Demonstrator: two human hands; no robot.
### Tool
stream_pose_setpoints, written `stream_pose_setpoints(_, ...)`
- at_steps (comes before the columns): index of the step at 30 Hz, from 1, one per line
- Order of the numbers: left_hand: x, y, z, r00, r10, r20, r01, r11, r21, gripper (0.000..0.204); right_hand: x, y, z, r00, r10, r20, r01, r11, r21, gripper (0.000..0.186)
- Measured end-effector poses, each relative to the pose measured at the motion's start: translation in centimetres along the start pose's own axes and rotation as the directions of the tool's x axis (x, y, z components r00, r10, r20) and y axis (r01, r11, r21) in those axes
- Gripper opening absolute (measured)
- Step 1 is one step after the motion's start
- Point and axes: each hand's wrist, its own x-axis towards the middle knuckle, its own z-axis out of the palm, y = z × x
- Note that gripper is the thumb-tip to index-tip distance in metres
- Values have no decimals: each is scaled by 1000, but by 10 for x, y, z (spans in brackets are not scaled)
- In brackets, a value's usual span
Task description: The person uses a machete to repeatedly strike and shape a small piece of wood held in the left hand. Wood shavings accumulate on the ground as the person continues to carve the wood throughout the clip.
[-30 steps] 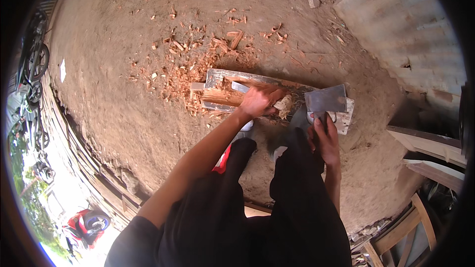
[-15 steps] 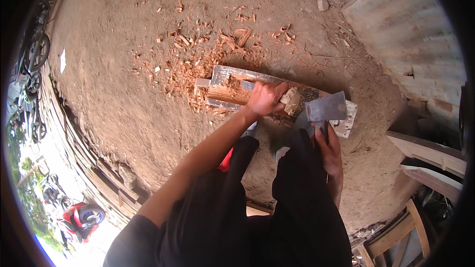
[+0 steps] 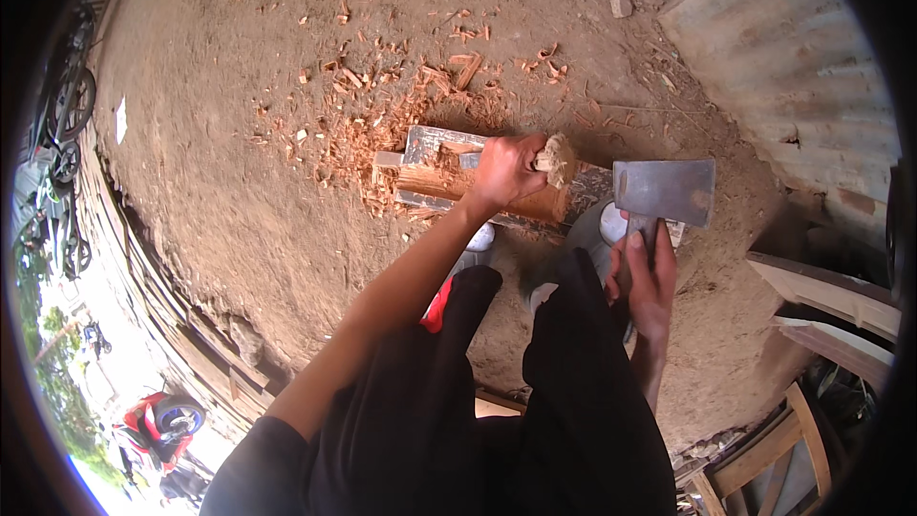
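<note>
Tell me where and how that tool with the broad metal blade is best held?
Probably by its handle, coming from the person's side and wrapping around it: the handle is narrow and extends toward the person, while the broad blade spreads beyond it. The right hand holds it there.

The clothing consists of a black, short-sleeved cloth top, loose black cloth trousers and whitish shoes with rounded toes.

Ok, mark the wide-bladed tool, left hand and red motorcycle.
Wide-bladed tool (image 3: 666, 193): head view, on its metal blade.
Left hand (image 3: 507, 172): head view, back of hand.
Red motorcycle (image 3: 179, 417): head view, on its wheel.
</note>
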Motion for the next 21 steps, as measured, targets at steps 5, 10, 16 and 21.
stream_pose_setpoints(5,-9,5,7,997,-23,78,14,993,116,21,35,15,3,985,24,171,17,972,-236,24)
stream_pose_setpoints(10,9,1,2,986,-132,-104,148,975,167,22,34,6,2,996,-81,43,87,983,-160,25)
stream_pose_setpoints(16,10,-3,2,976,-182,-119,199,967,157,24,50,28,8,909,-213,357,382,769,-513,30)
stream_pose_setpoints(21,10,-10,-5,973,-185,-137,201,973,113,25,30,11,17,980,8,201,44,967,-251,24)
